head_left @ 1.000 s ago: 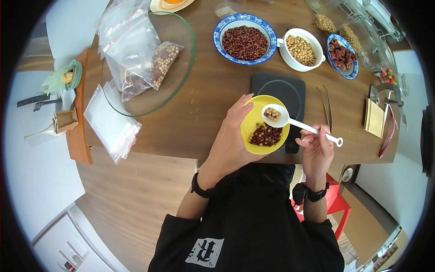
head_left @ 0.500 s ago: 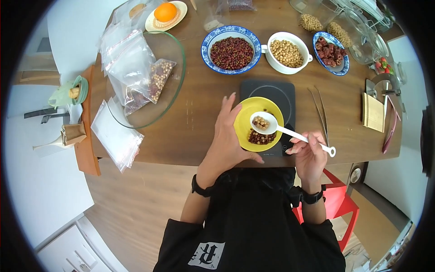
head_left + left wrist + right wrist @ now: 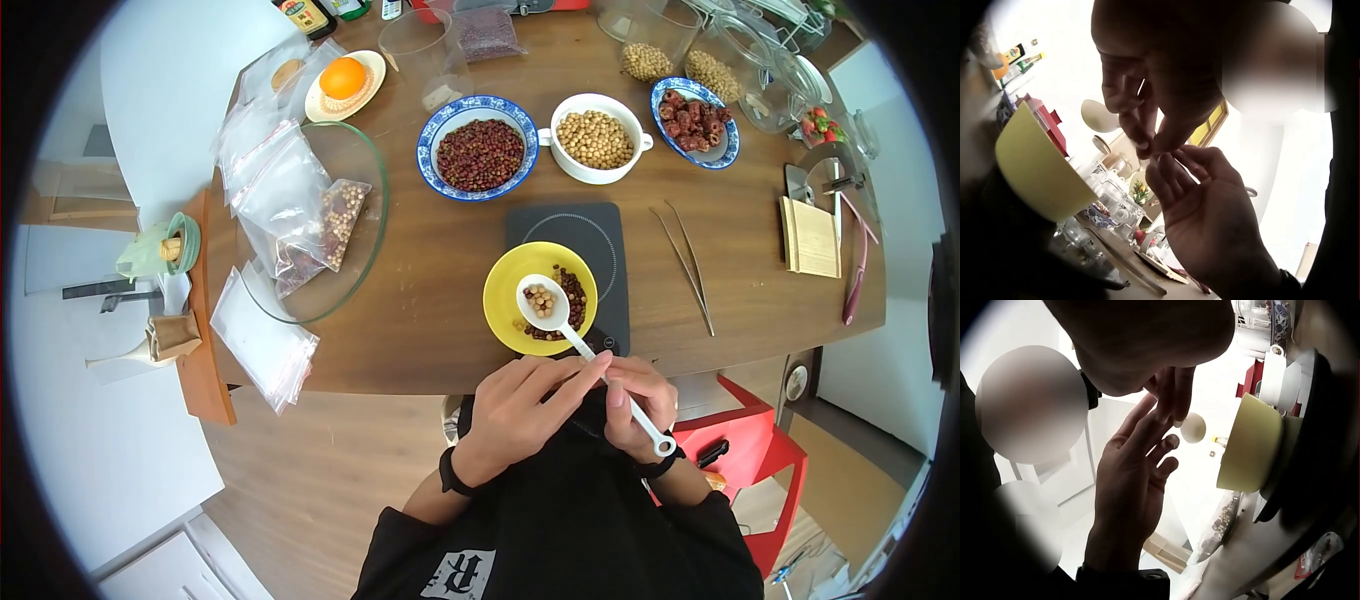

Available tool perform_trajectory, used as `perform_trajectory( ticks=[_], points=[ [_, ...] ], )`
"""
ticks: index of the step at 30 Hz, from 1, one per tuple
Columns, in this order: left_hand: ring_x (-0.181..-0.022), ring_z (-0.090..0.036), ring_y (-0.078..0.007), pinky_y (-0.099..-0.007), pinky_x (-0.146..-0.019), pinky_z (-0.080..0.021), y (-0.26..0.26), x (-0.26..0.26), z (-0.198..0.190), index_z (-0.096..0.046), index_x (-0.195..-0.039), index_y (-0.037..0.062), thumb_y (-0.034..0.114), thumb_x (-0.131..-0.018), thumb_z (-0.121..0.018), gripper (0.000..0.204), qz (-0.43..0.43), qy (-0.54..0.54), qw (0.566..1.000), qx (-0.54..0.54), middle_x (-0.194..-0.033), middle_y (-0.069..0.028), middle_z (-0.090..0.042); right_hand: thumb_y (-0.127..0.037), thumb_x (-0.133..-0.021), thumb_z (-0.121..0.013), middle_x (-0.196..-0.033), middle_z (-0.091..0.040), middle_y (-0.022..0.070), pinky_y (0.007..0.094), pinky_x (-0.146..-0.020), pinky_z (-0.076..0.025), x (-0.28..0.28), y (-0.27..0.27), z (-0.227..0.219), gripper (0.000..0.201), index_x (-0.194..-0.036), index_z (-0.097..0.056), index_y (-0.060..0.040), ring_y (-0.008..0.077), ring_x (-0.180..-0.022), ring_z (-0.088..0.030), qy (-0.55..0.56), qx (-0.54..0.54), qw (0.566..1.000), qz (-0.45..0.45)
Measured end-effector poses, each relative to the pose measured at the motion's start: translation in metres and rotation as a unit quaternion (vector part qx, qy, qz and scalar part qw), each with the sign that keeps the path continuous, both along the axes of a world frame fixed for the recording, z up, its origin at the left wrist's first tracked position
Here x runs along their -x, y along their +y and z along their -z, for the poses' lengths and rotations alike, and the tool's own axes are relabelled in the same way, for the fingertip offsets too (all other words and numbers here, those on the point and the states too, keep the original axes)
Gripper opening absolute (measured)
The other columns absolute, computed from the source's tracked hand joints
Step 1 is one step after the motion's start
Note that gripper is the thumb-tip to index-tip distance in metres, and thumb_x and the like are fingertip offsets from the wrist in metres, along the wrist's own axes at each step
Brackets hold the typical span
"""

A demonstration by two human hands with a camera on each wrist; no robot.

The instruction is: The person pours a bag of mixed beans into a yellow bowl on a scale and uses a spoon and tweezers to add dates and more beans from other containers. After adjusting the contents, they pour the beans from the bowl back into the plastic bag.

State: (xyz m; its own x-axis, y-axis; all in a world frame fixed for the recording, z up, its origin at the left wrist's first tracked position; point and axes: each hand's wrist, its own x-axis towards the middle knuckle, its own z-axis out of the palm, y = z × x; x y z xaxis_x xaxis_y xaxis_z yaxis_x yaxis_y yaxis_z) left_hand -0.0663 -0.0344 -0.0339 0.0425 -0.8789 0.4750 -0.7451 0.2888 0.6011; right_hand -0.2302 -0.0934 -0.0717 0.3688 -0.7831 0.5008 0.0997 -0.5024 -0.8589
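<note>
A white long-handled spoon (image 3: 540, 302) holds several pale beans over a yellow bowl (image 3: 496, 300). In that bowl lie dark red and pale beans (image 3: 573, 300). My right hand (image 3: 642, 400) holds the spoon's handle, whose ring end sticks out past the palm. From the other side my left hand (image 3: 520, 412) meets it, its fingertips pinching the handle beside the right fingers. Both hands are in front of the table's near edge, and the left wrist view shows their fingertips together. The yellow bowl sits on a black induction cooker (image 3: 608, 270).
Behind stand a blue-rimmed bowl of dark red beans (image 3: 480, 155), a white pot of pale beans (image 3: 595, 140) and a plate of dried red fruit (image 3: 694, 120). Tweezers (image 3: 690, 275) lie right. At left are a glass bowl (image 3: 375, 235) and plastic bags (image 3: 265, 335).
My left hand has left the yellow bowl and come to the spoon's handle by my right hand. The spoon has tilted, its handle now pointing more toward me. The head view has shifted.
</note>
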Motion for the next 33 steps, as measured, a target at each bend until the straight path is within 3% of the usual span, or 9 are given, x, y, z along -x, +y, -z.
perform_trajectory(
  ticks=[12, 17, 20, 22, 23, 25, 29, 32, 33],
  points=[
    [-0.083, -0.07, -0.0193, -0.0275, -0.067, -0.053, 0.012, -0.007, 0.019, -0.076, -0.106, 0.0065, 0.005, -0.073, -0.078, 0.034, -0.038, -0.07, 0.996, 0.047, -0.099, -0.0048, -0.075, -0.001, -0.077, -0.075, -0.11, -0.072, 0.022, 0.0285, -0.062, -0.058, -0.001, 0.004, 0.01, 0.033, -0.108, -0.066, 0.0, 0.0243, -0.074, -0.073, 0.085, 0.121, 0.989, -0.001],
    [-0.084, -0.071, -0.0204, -0.0274, -0.066, -0.053, 0.014, -0.012, 0.031, -0.076, -0.102, 0.005, 0.005, -0.074, -0.08, 0.029, -0.045, -0.053, 0.995, 0.069, -0.1, -0.0078, -0.076, -0.006, -0.071, -0.084, -0.116, -0.071, 0.0187, 0.0281, -0.062, -0.057, 0.014, -0.005, 0.0, 0.045, -0.112, -0.067, 0.0001, 0.0235, -0.074, -0.072, 0.198, 0.192, 0.96, -0.05],
    [-0.084, -0.071, -0.0206, -0.0273, -0.066, -0.054, 0.015, -0.016, 0.034, -0.076, -0.1, 0.0043, 0.003, -0.073, -0.083, 0.028, -0.047, -0.033, 0.995, 0.077, -0.098, -0.0087, -0.077, -0.01, -0.076, -0.083, -0.109, -0.072, 0.0169, 0.0353, -0.069, -0.057, 0.043, -0.03, -0.005, 0.044, -0.116, -0.066, -0.0019, 0.0268, -0.081, -0.069, 0.32, 0.181, 0.93, 0.033],
    [-0.083, -0.071, -0.0209, -0.0276, -0.067, -0.055, 0.017, -0.017, 0.037, -0.076, -0.1, 0.0042, 0.003, -0.072, -0.085, 0.029, -0.051, -0.017, 0.995, 0.08, -0.096, -0.0085, -0.077, -0.016, -0.083, -0.08, -0.104, -0.068, 0.0177, 0.0421, -0.077, -0.053, 0.049, -0.065, -0.003, 0.044, -0.12, -0.062, -0.0003, 0.0343, -0.088, -0.064, 0.365, 0.095, 0.913, 0.155],
    [-0.082, -0.071, -0.0212, -0.0279, -0.068, -0.056, 0.017, -0.017, 0.039, -0.077, -0.099, 0.0041, 0.002, -0.07, -0.086, 0.03, -0.054, -0.005, 0.995, 0.084, -0.094, -0.0083, -0.077, -0.016, -0.083, -0.08, -0.104, -0.068, 0.0177, 0.0421, -0.077, -0.053, 0.05, -0.08, 0.0, 0.044, -0.12, -0.062, -0.0003, 0.0343, -0.088, -0.064, 0.368, 0.096, 0.912, 0.156],
    [-0.081, -0.071, -0.0217, -0.0282, -0.069, -0.057, 0.019, -0.016, 0.043, -0.077, -0.098, 0.0041, 0.002, -0.07, -0.087, 0.031, -0.062, 0.015, 0.994, 0.087, -0.093, -0.0083, -0.077, -0.021, -0.087, -0.077, -0.101, -0.061, 0.0198, 0.0464, -0.084, -0.048, 0.05, -0.102, 0.008, 0.047, -0.123, -0.059, 0.0026, 0.04, -0.093, -0.058, 0.511, 0.154, 0.809, 0.247],
    [-0.078, -0.072, -0.0229, -0.0289, -0.07, -0.058, 0.027, -0.02, 0.042, -0.077, -0.097, 0.0031, 0.0, -0.069, -0.088, 0.03, -0.092, 0.054, 0.991, 0.08, -0.089, -0.0094, -0.076, -0.022, -0.091, -0.073, -0.103, -0.058, 0.0208, 0.048, -0.087, -0.046, 0.054, -0.117, 0.031, 0.039, -0.117, -0.059, 0.0036, 0.0417, -0.094, -0.054, 0.556, 0.119, 0.796, 0.207],
    [-0.078, -0.072, -0.0237, -0.029, -0.069, -0.059, 0.03, -0.024, 0.041, -0.076, -0.097, 0.0018, -0.001, -0.069, -0.087, 0.03, -0.101, 0.075, 0.989, 0.075, -0.088, -0.0102, -0.076, -0.016, -0.094, -0.069, -0.1, -0.06, 0.0228, 0.0499, -0.083, -0.047, 0.058, -0.126, 0.037, 0.027, -0.108, -0.058, 0.0036, 0.0437, -0.092, -0.057, 0.563, 0.114, 0.792, 0.205],
    [-0.078, -0.072, -0.0242, -0.0292, -0.069, -0.059, 0.031, -0.025, 0.041, -0.076, -0.096, 0.0011, -0.002, -0.07, -0.086, 0.029, -0.102, 0.08, 0.989, 0.074, -0.087, -0.0107, -0.076, -0.015, -0.095, -0.067, -0.098, -0.061, 0.0238, 0.0499, -0.081, -0.048, 0.059, -0.126, 0.034, 0.023, -0.105, -0.057, 0.0033, 0.0446, -0.091, -0.058, 0.528, 0.071, 0.82, 0.21]
  ],
)
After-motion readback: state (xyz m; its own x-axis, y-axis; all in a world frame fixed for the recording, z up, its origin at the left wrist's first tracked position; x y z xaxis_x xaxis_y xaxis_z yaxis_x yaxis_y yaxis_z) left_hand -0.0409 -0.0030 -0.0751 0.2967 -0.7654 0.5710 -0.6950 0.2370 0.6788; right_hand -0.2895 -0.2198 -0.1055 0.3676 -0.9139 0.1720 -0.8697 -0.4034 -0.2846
